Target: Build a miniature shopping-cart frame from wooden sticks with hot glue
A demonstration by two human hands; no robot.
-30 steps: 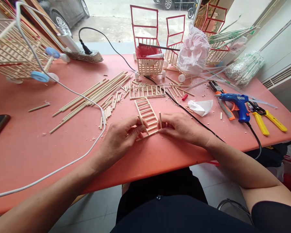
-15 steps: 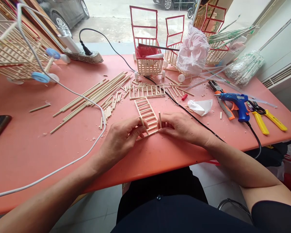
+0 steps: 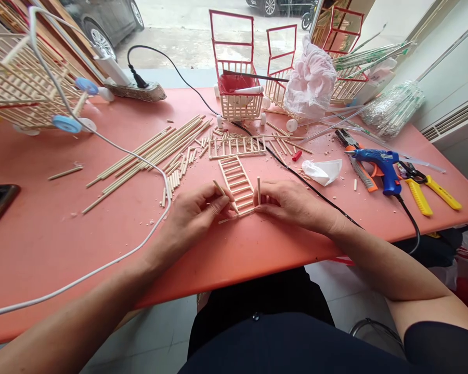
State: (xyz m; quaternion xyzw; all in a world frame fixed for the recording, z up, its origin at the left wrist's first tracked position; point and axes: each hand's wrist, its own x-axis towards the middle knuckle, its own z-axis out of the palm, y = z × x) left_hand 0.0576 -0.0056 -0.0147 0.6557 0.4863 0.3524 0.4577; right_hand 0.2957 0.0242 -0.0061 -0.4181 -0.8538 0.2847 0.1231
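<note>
Head view: the left hand and right hand meet at the near end of a ladder frame. The frame lies flat on the tabletop, in the middle, just past the hands.

The left fingers pinch a slanted stick. The right fingers pinch an upright stick at the frame's near right corner.

The ladder frame already has two long sides and many rungs. It looks like the flat part is done, and the two posts at the near end are not yet fixed.

A second frame lies flat just behind it and looks done. A small cart stands at the back, with wheels on.

Many loose sticks lie to the left, not used. The glue gun rests on the right, well apart from the hands.
</note>
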